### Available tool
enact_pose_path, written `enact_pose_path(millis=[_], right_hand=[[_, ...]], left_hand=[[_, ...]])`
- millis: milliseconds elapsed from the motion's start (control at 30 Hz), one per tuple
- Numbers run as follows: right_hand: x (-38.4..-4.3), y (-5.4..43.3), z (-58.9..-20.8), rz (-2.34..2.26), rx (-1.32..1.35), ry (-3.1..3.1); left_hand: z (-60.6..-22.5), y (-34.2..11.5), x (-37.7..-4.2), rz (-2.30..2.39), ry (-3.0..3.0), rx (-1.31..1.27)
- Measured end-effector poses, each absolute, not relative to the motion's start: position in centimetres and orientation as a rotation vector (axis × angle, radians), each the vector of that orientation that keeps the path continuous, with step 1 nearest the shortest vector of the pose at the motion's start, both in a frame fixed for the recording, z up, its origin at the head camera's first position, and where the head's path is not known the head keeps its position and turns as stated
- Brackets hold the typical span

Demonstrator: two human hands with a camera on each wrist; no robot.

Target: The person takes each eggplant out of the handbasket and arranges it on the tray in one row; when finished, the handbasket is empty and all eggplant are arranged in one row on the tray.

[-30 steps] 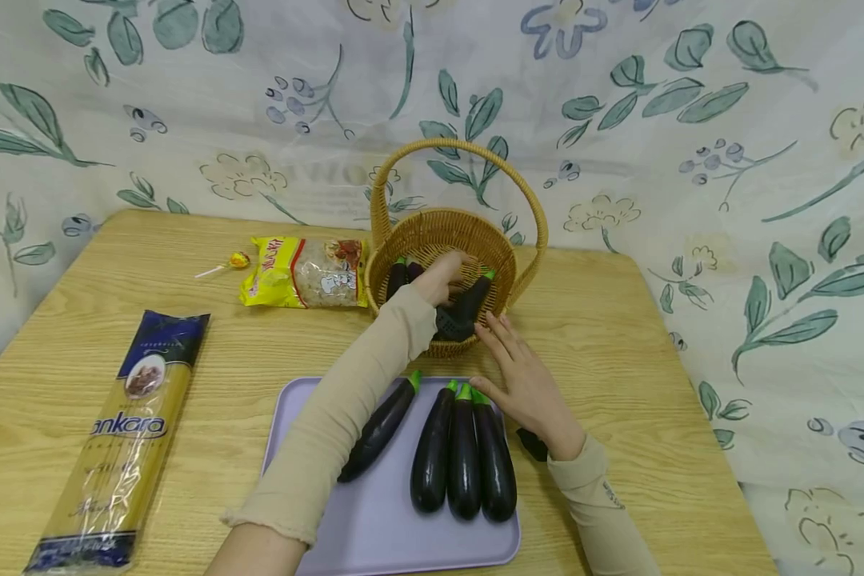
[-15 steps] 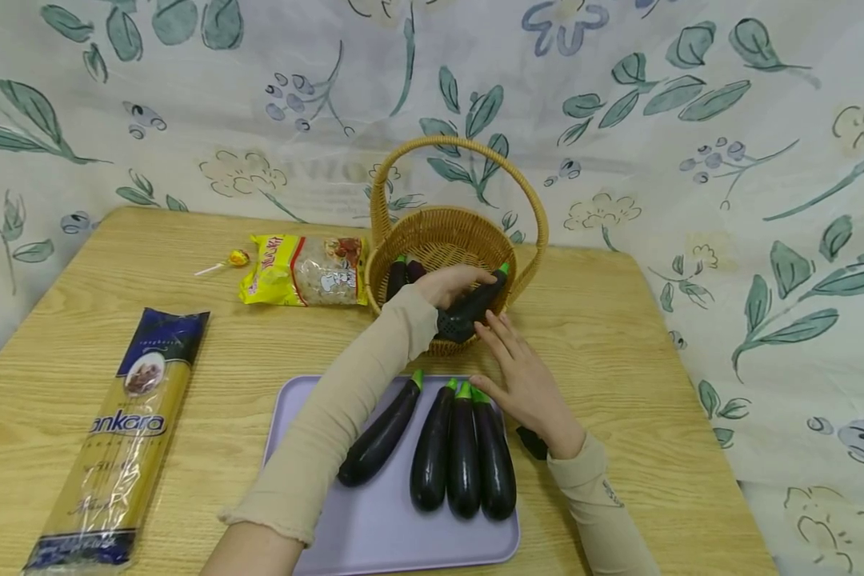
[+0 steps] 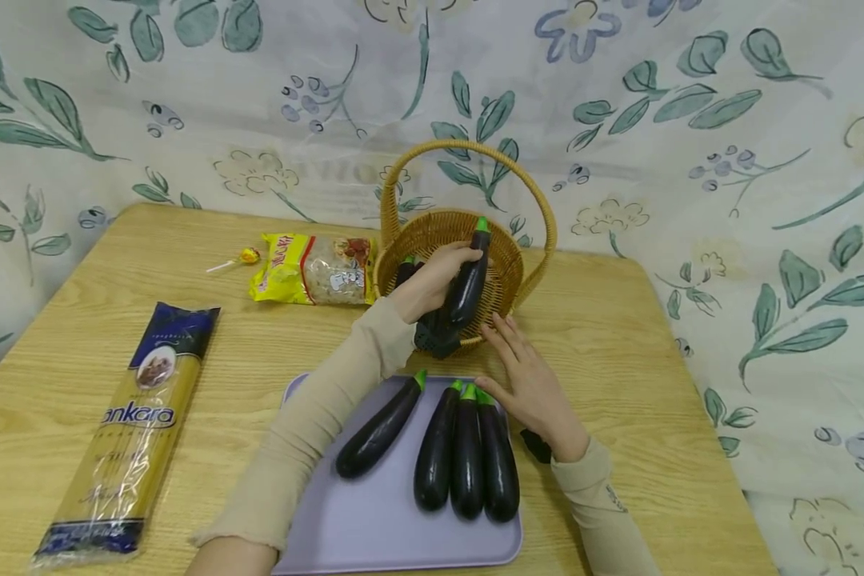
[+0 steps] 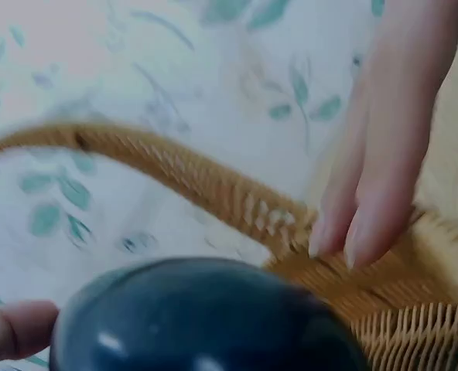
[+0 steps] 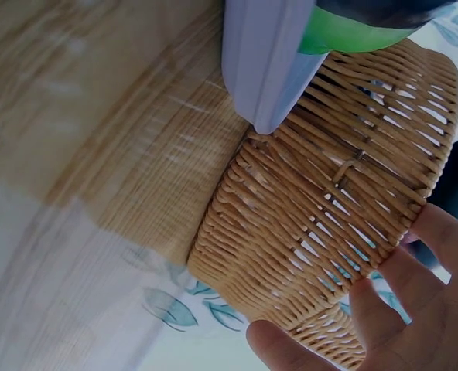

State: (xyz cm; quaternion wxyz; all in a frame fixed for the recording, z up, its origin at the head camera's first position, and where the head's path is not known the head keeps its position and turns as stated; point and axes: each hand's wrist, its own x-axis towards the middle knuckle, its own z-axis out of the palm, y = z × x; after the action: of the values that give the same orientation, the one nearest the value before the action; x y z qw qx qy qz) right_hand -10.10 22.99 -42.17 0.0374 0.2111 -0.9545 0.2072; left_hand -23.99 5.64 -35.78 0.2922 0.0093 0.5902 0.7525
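left hand (image 3: 435, 280) holds eggplant (image 3: 470, 284), maybe moving it (next likely needs lifting clear); right hand (image 3: 534, 390), fingers out, touches basket (image 3: 507, 262) at five o'clock.

The left sleeve (image 3: 324, 416) is beige and wrinkled, ending in a wavy hem (image 3: 241, 538). The right sleeve (image 3: 601, 524) matches, with a small dark marking (image 3: 615, 498) near its cuff (image 3: 579, 464). A black, hole-dotted casing (image 3: 435, 342) shows at the left wrist.

Smooth, glossy eggplant (image 3: 470, 282), rough wicker basket (image 3: 439, 227), matt plastic tray (image 3: 403, 528)
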Motion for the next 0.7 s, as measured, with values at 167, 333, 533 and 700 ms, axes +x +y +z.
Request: enact_pose_path(millis=[167, 333, 533, 700], right_hand=[[-10.2, 23.1, -42.2, 0.618, 0.656, -2.919], [-10.2, 23.2, -42.3, 0.618, 0.664, -2.909], [-10.1, 23.2, -42.4, 0.615, 0.660, -2.915], [-10.1, 23.0, -42.4, 0.628, 0.658, -2.915]], left_hand=[[-35.5, 2.5, -21.4, 2.043, 1.543, 0.101], [-35.5, -0.1, -19.3, 2.071, 1.513, 0.158], [-35.8, -2.5, -17.0, 2.051, 1.523, 0.181], [-36.1, -4.3, -15.3, 2.029, 1.643, 0.187]])
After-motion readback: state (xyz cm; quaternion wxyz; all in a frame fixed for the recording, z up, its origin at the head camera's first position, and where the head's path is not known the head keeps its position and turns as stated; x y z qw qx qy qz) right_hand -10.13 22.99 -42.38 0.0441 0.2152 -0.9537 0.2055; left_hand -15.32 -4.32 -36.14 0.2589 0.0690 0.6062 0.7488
